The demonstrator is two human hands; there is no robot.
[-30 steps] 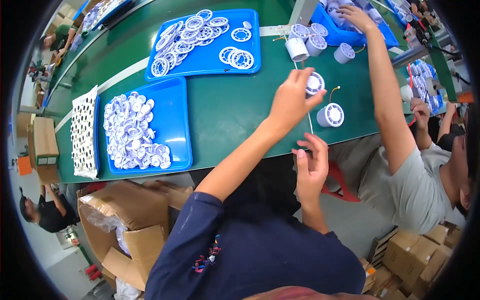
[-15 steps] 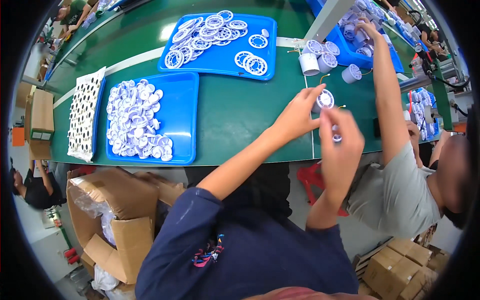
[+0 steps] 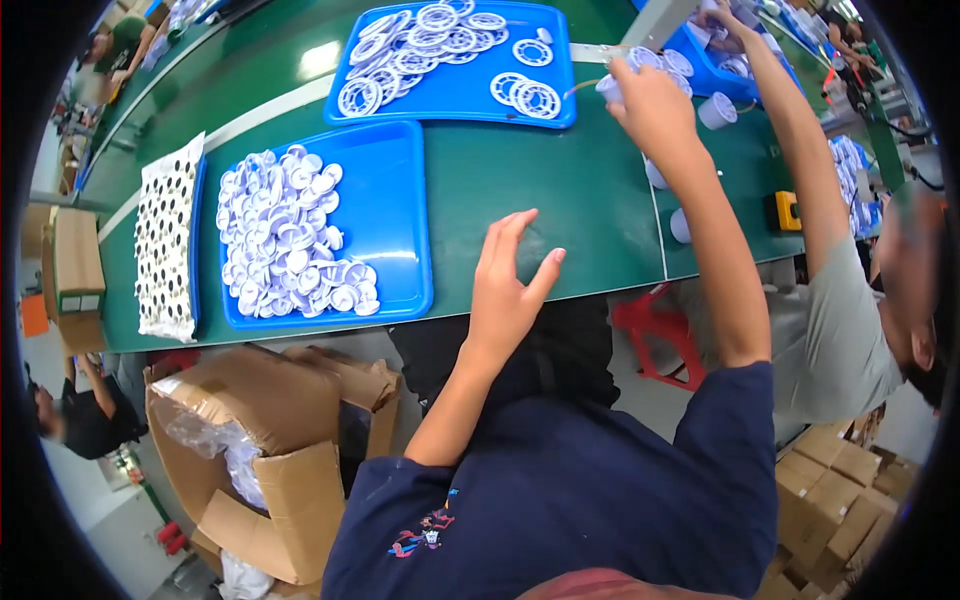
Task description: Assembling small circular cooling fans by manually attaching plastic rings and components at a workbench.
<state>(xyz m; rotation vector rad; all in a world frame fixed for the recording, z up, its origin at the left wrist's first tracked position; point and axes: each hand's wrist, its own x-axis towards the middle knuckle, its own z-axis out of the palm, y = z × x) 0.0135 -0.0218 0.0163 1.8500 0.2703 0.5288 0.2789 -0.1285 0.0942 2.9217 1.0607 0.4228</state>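
Note:
My right hand (image 3: 655, 112) reaches to the far side of the green table, its thumb and fingers closed around a white cylindrical housing (image 3: 608, 89) with a thin wire sticking out to the left. More white housings (image 3: 676, 63) stand just beyond it. My left hand (image 3: 508, 288) hovers near the table's front edge, fingers spread, holding nothing. Right of it, two white cylindrical pieces, one near the edge (image 3: 681, 226) and one partly behind my right forearm (image 3: 655, 175), rest on the table.
A blue tray (image 3: 395, 220) holds a heap of white round caps. Behind it, another blue tray (image 3: 450, 112) carries white slotted rings. Far left lies a white sheet with black dots (image 3: 168, 240). At right, a co-worker's arm (image 3: 800, 150) reaches into a blue bin (image 3: 705, 70), near a yellow-black object (image 3: 783, 211).
My hands have parted from the white housing they were working on. The right one has moved to the far housings and grasped one; the left has drawn back toward me and opened.

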